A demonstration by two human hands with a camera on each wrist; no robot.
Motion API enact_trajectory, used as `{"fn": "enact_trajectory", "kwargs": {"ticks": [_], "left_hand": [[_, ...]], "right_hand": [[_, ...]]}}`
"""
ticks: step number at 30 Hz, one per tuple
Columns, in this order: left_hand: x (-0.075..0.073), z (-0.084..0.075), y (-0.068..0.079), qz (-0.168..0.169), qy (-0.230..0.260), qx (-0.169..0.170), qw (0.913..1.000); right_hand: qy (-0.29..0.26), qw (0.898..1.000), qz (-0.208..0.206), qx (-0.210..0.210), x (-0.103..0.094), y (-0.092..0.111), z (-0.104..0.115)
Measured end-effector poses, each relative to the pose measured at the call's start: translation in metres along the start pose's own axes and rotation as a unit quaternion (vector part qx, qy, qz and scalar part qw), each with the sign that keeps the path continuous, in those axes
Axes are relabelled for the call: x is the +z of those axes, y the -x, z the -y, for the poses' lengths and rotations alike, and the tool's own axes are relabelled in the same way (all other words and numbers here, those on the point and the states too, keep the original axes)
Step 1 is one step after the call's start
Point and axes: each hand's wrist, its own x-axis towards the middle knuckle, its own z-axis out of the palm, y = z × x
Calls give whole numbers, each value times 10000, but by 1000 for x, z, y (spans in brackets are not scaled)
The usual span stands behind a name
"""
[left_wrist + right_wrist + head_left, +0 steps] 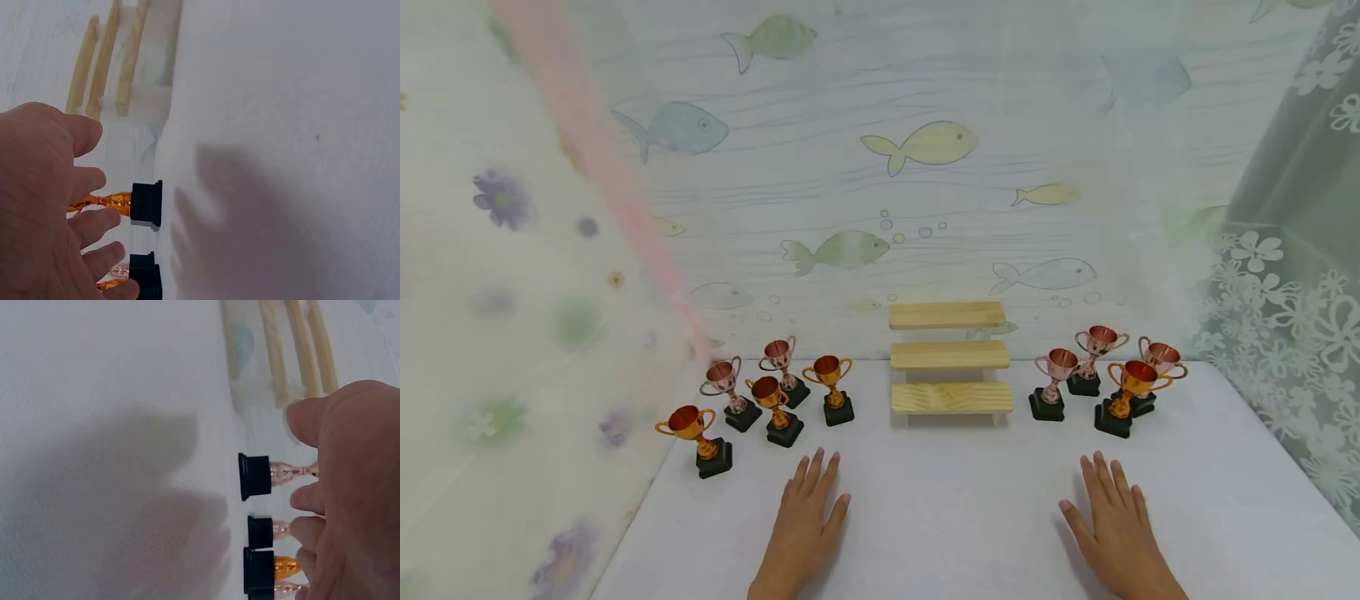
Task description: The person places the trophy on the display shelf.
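Low in the head view, the left hand [801,529] and right hand [1117,533] extend straight, released fingers; five trophies [768,395] stand left of centre, four cups [1135,382] right of it, flanking a three-tiered wooden stand [950,356].

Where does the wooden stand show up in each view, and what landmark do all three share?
Head: the wooden stand sits just right of centre, below mid-height.
Left wrist: upper left, turned sideways, partly cut by the top edge.
Right wrist: top, right of centre, also sideways and cut.
Shared landmark: the white table.
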Motion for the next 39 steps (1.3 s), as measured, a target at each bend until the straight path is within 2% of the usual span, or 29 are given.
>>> {"fn": "enact_trajectory", "kwargs": {"ticks": [3, 6, 9, 11, 14, 17, 20, 22, 24, 27, 29, 32, 39], "left_hand": [[2, -5, 0, 131, 785, 19, 9968], [5, -11, 0, 260, 1627, 82, 9863], [8, -20, -4, 213, 2384, 101, 9709], [9, -26, -8, 93, 2739, 75, 9617], [10, -35, -19, 157, 3385, -57, 9408], [8, -43, -33, 507, 3902, -233, 9190], [7, -48, -50, 882, 4330, -619, 8949], [7, -50, -62, 1024, 4637, -929, 8751], [8, -51, -74, 1048, 4935, -1269, 8540], [10, -51, -90, 877, 5203, -1630, 8337], [13, -50, -97, 725, 5306, -1731, 8266], [17, -50, -104, 596, 5378, -1749, 8226], [23, -55, -115, 378, 5834, -1503, 7972]], "right_hand": [[-64, 9998, -30, -159, -1, -2, -2], [-105, 9997, -117, -211, -4, -4, -3], [-421, 9988, -237, -15, -12, -6, -3], [-787, 9959, -283, 332, -21, -9, -2], [-1330, 9856, -561, 885, -32, -14, -1], [-1813, 9708, -1015, 1197, -40, -22, -1], [-2252, 9558, -1528, 1112, -46, -33, -4], [-2498, 9468, -1756, 1017, -50, -41, -7], [-2697, 9394, -1891, 951, -54, -50, -10], [-2836, 9344, -1965, 887, -59, -60, -12], [-2843, 9334, -2023, 836, -62, -66, -12], [-2766, 9341, -2109, 809, -65, -71, -12], [-2863, 9361, -1983, 491, -65, -79, -9]]}}
